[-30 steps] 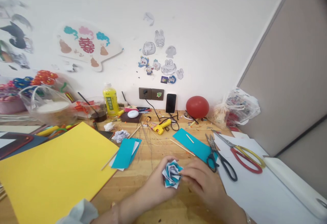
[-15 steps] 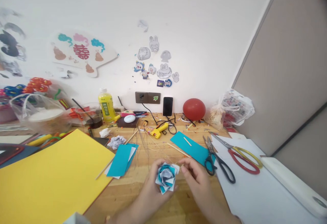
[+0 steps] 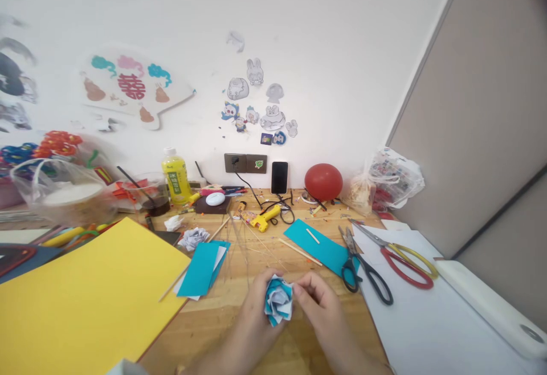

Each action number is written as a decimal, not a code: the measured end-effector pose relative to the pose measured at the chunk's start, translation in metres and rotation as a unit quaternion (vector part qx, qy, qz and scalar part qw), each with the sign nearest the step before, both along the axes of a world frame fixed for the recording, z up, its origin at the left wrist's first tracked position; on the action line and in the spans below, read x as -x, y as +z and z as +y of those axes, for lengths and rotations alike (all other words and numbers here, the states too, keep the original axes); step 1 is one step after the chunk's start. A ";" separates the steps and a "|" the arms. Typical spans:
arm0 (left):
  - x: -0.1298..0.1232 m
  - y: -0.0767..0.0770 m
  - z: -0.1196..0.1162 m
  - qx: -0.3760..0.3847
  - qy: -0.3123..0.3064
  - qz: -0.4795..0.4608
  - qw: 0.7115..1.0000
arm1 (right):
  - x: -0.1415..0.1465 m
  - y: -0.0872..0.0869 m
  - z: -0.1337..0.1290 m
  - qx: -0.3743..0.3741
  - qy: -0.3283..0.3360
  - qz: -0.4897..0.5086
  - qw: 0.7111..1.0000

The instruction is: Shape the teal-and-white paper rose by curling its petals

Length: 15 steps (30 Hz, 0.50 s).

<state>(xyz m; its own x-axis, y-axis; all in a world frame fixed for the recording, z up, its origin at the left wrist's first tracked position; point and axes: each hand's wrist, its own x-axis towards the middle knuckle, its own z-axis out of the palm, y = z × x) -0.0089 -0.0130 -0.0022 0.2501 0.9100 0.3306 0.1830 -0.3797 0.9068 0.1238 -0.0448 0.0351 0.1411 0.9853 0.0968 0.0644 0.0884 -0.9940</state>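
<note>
A blue and white paper flower (image 3: 278, 301) faces up over the wooden table (image 3: 205, 323), near its front edge. My left hand (image 3: 255, 312) is wrapped round the flower's left side and underside. On the other side, my right hand (image 3: 317, 301) pinches the outer petal edge at the upper right between thumb and forefinger. What lies beneath the flower is hidden by my left palm.
Blue paper strips (image 3: 202, 269) lie left of my hands beside a yellow sheet (image 3: 85, 289). Black-handled scissors (image 3: 361, 272) and red-and-yellow-handled scissors (image 3: 405, 258) lie at the right. Farther back are a yellow glue gun (image 3: 265, 219), a phone (image 3: 279, 178) and a red balloon (image 3: 323, 182).
My right hand has moved slightly left and now meets the flower's petal edge. The flower has turned and tilted a little in my left hand. The whole view has shifted slightly.
</note>
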 end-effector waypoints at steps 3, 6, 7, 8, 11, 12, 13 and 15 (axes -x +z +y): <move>0.000 0.000 -0.001 0.007 -0.013 -0.001 1.000 | 0.001 -0.001 -0.001 0.019 0.002 0.019 1.000; -0.001 0.004 -0.002 0.047 -0.032 -0.015 0.998 | -0.001 -0.001 0.000 0.056 -0.003 0.051 0.997; -0.002 0.006 -0.002 0.062 -0.036 -0.022 0.997 | -0.001 0.000 0.001 0.067 -0.001 0.064 0.996; -0.002 0.007 -0.002 0.073 -0.041 -0.029 0.996 | -0.001 0.000 0.001 0.075 0.003 0.075 0.994; -0.003 0.010 0.000 0.077 -0.052 -0.045 0.995 | -0.001 0.003 0.000 0.077 0.014 0.085 0.993; -0.003 0.011 0.000 0.071 -0.053 -0.045 0.995 | -0.001 0.004 0.000 0.072 0.014 0.080 0.994; -0.003 0.011 0.000 0.066 -0.052 -0.044 0.995 | -0.001 0.004 -0.001 0.067 0.017 0.073 0.995; -0.003 0.012 0.001 0.067 -0.051 -0.044 0.996 | -0.002 0.004 -0.001 0.061 0.023 0.060 0.996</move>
<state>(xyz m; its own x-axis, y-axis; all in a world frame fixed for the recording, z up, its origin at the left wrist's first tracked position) -0.0057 -0.0125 0.0098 0.3185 0.9190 0.2323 0.0685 -0.2668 0.9613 0.1255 -0.0459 0.0392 0.0988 0.9944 -0.0383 -0.0565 -0.0328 -0.9979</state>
